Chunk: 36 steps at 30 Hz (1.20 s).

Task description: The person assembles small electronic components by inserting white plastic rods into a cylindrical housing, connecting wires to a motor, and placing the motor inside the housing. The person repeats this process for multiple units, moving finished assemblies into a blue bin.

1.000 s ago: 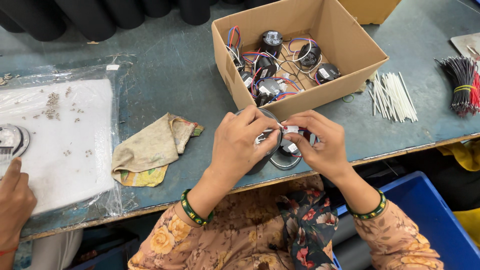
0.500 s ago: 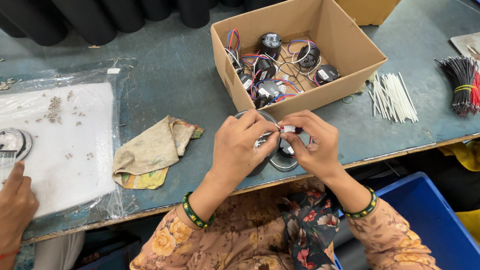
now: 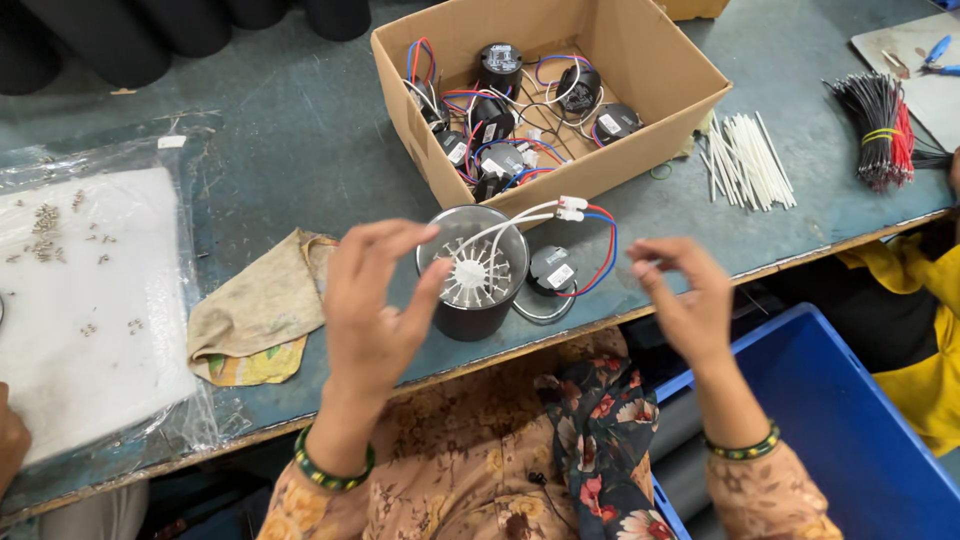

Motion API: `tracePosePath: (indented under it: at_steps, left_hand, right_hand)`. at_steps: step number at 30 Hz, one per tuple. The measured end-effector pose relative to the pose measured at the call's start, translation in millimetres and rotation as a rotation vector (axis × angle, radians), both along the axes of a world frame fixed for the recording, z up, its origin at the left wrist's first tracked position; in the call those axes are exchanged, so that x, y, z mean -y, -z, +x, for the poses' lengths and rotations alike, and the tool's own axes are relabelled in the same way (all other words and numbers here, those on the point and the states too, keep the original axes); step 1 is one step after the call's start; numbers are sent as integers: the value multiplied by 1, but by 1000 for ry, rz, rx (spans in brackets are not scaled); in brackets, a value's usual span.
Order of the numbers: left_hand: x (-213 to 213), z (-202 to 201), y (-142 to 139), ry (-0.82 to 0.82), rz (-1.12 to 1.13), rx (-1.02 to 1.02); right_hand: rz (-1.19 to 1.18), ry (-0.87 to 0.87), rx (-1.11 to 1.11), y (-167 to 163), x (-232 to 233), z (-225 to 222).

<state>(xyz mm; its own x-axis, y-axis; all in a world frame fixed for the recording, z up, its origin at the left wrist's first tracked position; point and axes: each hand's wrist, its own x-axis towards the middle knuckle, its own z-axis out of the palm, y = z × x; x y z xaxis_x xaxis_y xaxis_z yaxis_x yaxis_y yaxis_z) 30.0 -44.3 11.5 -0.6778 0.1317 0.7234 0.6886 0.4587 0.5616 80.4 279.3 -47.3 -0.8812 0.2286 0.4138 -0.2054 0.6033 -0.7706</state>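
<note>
The motor can (image 3: 473, 272), a dark round cup with a white spoked part in its mouth, stood upright near the front edge of the bench (image 3: 260, 140), just in front of the cardboard box (image 3: 660, 75). It looked to me like a dense, rigid piece, heavy for its size, with smooth sides that would be best taken around the outer wall from both sides. The thin white wires (image 3: 520, 215) rising from it to small white plugs seemed the fragile part, nothing to lift by.

The left hand (image 3: 372, 300) hovered beside the can with its fingers spread loose, the forefinger tip at or just over the rim; I could not tell whether it touched. It gripped nothing. The right hand (image 3: 685, 300) hung well to the right, thumb and forefinger pinched nearly together, the rest curled. Whether anything lay in that pinch I could not make out.

Just right of the can lay a small black round part (image 3: 551, 270) with red and blue wires (image 3: 605, 245) looping from it. A crumpled cloth (image 3: 255, 320) lay to the left, and beyond it a white pad (image 3: 90, 330) under clear plastic, dotted with small screws. White sleeves (image 3: 745, 160) and a bundle of black wires (image 3: 875, 125) lay far right.
</note>
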Motion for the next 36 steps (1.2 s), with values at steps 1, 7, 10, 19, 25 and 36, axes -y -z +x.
tracePosePath:
  at_steps: [1,7,10,19,25,36]
  left_hand:
    - [5,5,5,14,36,27]
    - [9,48,43,44,125,177]
    - [7,65,56,116,126,253]
    - [-6,66,67,256,26,301]
    - [-53,46,35,498,-6,87]
    - [-133,23,-51,554,-282,-321]
  right_hand:
    - [80,-1,11,15,0,1]
    - [489,-108,-101,73,32,-20]
    - [487,-66,-47,83,40,-42]
    - [-726,-148,-140,55,-61,2]
    - [-463,-356,70,-6,-119,85]
    - [-642,-648,261,-10,-71,91]
